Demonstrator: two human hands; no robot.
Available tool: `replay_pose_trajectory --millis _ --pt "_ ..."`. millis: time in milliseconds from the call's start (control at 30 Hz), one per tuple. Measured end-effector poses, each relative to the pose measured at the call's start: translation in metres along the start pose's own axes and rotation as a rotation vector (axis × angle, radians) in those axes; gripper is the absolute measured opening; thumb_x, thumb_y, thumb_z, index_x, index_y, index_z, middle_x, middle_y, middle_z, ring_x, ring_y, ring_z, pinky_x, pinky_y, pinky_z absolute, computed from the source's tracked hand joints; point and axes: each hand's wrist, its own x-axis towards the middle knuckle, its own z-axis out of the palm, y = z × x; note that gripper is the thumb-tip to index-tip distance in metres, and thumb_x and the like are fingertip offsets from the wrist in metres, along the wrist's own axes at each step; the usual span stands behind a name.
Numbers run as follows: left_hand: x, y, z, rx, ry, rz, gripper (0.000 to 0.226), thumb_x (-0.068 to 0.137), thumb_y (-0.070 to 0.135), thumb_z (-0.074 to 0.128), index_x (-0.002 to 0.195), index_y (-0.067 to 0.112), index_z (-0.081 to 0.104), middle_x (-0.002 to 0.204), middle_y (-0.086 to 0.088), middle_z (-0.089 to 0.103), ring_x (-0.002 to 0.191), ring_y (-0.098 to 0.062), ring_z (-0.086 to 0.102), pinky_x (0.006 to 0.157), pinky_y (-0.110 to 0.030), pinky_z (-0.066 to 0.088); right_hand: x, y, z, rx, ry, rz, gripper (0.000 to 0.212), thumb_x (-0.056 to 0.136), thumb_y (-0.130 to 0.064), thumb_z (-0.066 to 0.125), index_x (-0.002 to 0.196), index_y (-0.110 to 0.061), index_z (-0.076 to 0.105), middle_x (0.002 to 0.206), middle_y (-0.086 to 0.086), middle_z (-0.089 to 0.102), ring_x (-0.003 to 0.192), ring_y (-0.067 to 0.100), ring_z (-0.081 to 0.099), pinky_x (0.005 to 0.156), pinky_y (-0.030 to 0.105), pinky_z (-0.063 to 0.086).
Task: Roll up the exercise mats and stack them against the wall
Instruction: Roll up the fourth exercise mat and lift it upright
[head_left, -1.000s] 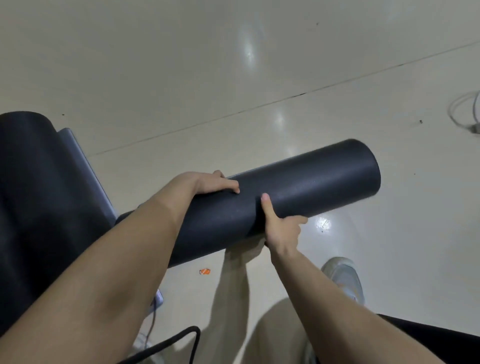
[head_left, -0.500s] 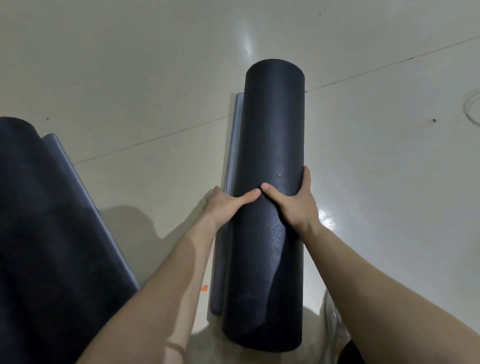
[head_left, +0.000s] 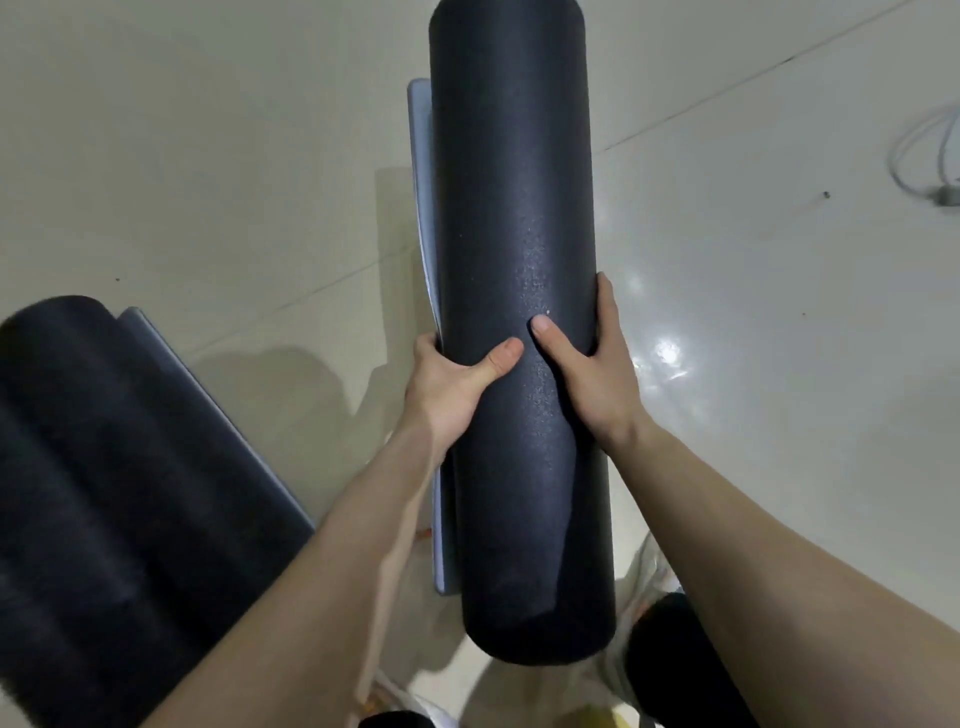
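A rolled black exercise mat is held off the floor, pointing straight away from me down the middle of the view. Its loose grey edge shows along the left side. My left hand grips the roll from the left, thumb across the top. My right hand grips it from the right, thumb on top and fingers wrapped round the far side. A second black mat, partly rolled, lies on the floor at the left.
The floor is pale glossy tile with dark joint lines. A white cable is coiled at the right edge. My shoes and dark trouser legs show at the bottom.
The roll swung from lying crosswise in my hands to pointing straight ahead, and it has come closer and higher in view. Both hands shifted to grip its two sides.
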Motion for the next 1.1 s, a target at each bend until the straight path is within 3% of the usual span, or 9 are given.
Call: replay_pose_trajectory --millis 167,267,467,567,667,767,900,1000,1100 --pt "-0.102 0.13 0.044 0.068 -0.021 -0.004 0.111 0.044 0.067 0.088 0.134 0.016 0.047 0.12 0.007 0.069 0.103 -0.013 0.072 0.093 -0.038 0.058 -0.045 -0.128 -0.093 0.044 0.063 0.054 0.1 0.079 -0.063 0.078 0.16 -0.043 0.023 0.148 -0.032 0.049 0.132 -0.007 0.052 0.116 0.037 0.042" --pt "-0.156 0.21 0.086 0.104 -0.098 0.01 0.115 0.044 0.071 0.091 0.133 0.012 0.051 0.12 0.002 0.071 0.102 -0.015 0.073 0.093 -0.04 0.059 -0.07 -0.203 -0.161 0.039 0.113 0.049 0.1 0.079 -0.063 0.078 0.16 -0.044 0.023 0.145 -0.037 0.047 0.131 -0.009 0.052 0.116 0.033 0.042" --pt "-0.241 0.329 0.189 0.201 -0.291 0.091 0.089 0.068 0.047 0.09 0.134 0.021 0.036 0.121 0.012 0.061 0.106 -0.008 0.068 0.093 -0.032 0.056 -0.115 -0.304 -0.297 0.082 0.303 0.044 0.095 0.079 -0.063 0.078 0.158 -0.048 0.027 0.137 -0.039 0.053 0.123 -0.011 0.056 0.111 0.029 0.045" --pt "-0.272 0.364 0.238 0.281 -0.371 0.151 0.094 0.063 0.054 0.091 0.134 0.025 0.038 0.122 0.013 0.062 0.107 -0.009 0.068 0.095 -0.037 0.057 -0.143 -0.331 -0.351 0.152 0.415 0.033 0.087 0.081 -0.059 0.078 0.155 -0.052 0.031 0.126 -0.044 0.057 0.115 -0.016 0.058 0.107 0.027 0.046" --pt "-0.308 0.388 0.283 0.374 -0.454 0.187 0.096 0.055 0.063 0.088 0.131 0.026 0.042 0.118 0.014 0.065 0.102 -0.01 0.07 0.093 -0.038 0.058 -0.177 -0.348 -0.396 0.208 0.527 0.027 0.079 0.082 -0.057 0.078 0.149 -0.057 0.035 0.131 -0.036 0.06 0.119 -0.006 0.061 0.108 0.035 0.048" --pt "-0.35 0.398 0.324 0.463 -0.55 0.199 0.084 0.068 0.054 0.089 0.131 0.024 0.041 0.116 0.015 0.063 0.1 -0.008 0.068 0.087 -0.033 0.057 -0.217 -0.354 -0.439 0.227 0.645 0.023 0.078 0.081 -0.06 0.078 0.148 -0.056 0.039 0.136 -0.03 0.061 0.124 0.001 0.061 0.11 0.04 0.047" --pt "-0.412 0.392 0.368 0.582 -0.699 0.213 0.083 0.071 0.053 0.087 0.131 0.02 0.04 0.112 0.016 0.062 0.098 -0.004 0.066 0.078 -0.026 0.054 -0.29 -0.351 -0.483 0.279 0.811 0.074 0.074 0.08 -0.056 0.081 0.143 -0.059 0.042 0.127 -0.036 0.063 0.117 -0.01 0.06 0.109 0.03 0.046" --pt "-0.464 0.372 0.394 0.684 -0.831 0.191 0.086 0.068 0.057 0.087 0.129 0.017 0.04 0.115 0.012 0.064 0.101 -0.009 0.068 0.087 -0.034 0.058 -0.358 -0.339 -0.505 0.33 0.943 0.134 0.074 0.075 -0.061 0.083 0.134 -0.073 0.041 0.121 -0.045 0.061 0.117 -0.012 0.059 0.109 0.031 0.046" --pt "-0.517 0.341 0.411 0.8 -0.971 0.175 0.091 0.063 0.062 0.086 0.127 0.017 0.04 0.119 0.008 0.064 0.104 -0.014 0.069 0.091 -0.043 0.059 -0.425 -0.315 -0.514 0.379 1.056 0.167 0.088 0.068 -0.07 0.083 0.144 -0.065 0.038 0.132 -0.034 0.062 0.124 0.0 0.061 0.11 0.04 0.046"
